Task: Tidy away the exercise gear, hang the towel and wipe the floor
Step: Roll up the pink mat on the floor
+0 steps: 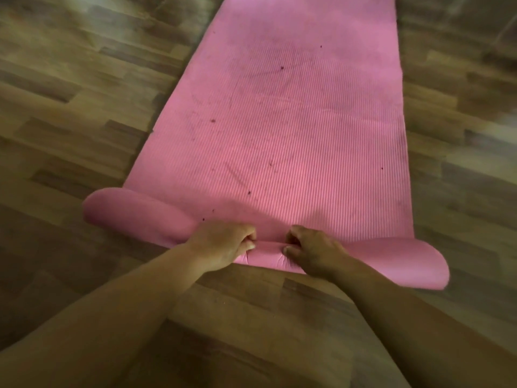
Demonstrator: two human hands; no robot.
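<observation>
Mat rolling is the step in hand, as I judge it. The pink yoga mat [279, 130] lies flat on the wooden floor [70, 113] and runs from the rolled end at 6 o'clock up to 12 o'clock, where it leaves the view. The near end is already turned over into a low roll [268, 257], which lies across the mat from 9 o'clock to 3 o'clock.

The left hand [223, 245] and the right hand [313, 253] are both closed on the middle of this roll, close together, with fingers curled over its top and thumbs on the near side. I think they pinch the centre to make the first turn tight, and the foam wrinkles between them. The two ends of the roll stay looser and wider, and the left end sticks out past the mat's edge, so the roll seems a little crooked.

The surface is ribbed in fine lines along its length. It carries small dark spots and some faint grey marks, mostly toward 12 o'clock. Most of the mat is not yet rolled.
</observation>
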